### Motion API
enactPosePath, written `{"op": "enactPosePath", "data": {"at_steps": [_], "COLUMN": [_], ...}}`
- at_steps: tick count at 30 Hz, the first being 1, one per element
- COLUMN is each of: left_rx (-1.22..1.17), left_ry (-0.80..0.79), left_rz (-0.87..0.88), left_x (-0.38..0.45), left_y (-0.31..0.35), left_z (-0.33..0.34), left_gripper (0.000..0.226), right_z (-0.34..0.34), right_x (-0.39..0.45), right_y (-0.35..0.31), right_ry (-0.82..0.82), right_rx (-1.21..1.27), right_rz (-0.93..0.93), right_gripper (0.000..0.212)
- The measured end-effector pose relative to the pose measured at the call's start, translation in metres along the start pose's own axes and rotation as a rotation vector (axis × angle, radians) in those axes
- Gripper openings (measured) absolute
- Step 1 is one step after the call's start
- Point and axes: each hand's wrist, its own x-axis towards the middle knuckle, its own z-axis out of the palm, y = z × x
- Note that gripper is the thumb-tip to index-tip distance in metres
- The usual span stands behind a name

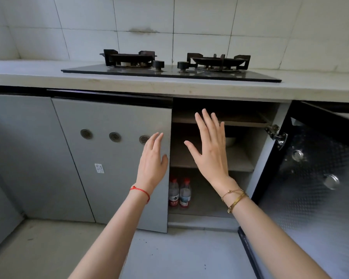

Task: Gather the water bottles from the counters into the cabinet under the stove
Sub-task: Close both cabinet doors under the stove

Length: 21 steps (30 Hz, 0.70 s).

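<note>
Grey cabinet [113, 158] under the stove [169, 69] stands with its right door [310, 178] swung wide. Both hands are raised before it, empty, each grip spread: left hand [152, 162] at the shut door's edge, right hand [211, 150] before the shelves. Two water bottles [179, 193] stand upright on the cabinet floor, far left. Pale desk carries the stove below white wall tiles [189, 21].

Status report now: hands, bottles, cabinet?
Left hand and right hand open, empty, raised before the cabinet. Two bottles upright on its bottom shelf, left side. Right door open, left door shut. Nothing blocking.
</note>
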Motion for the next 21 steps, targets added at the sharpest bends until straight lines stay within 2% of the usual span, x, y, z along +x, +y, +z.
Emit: {"op": "enactPosePath", "data": {"at_steps": [7, 21], "left_rx": [-0.075, -0.270], "left_ry": [-0.013, -0.167], "left_rz": [0.215, 0.569], "left_x": [-0.030, -0.057], "left_y": [0.058, 0.193], "left_z": [-0.003, 0.037], "left_gripper": [0.063, 0.060], "right_z": [-0.064, -0.199], "right_x": [-0.068, -0.157], "right_y": [0.012, 0.045], "right_ry": [0.003, 0.191], "right_rx": [-0.092, -0.392], "right_rz": [0.095, 0.234], "right_gripper": [0.068, 0.062]}}
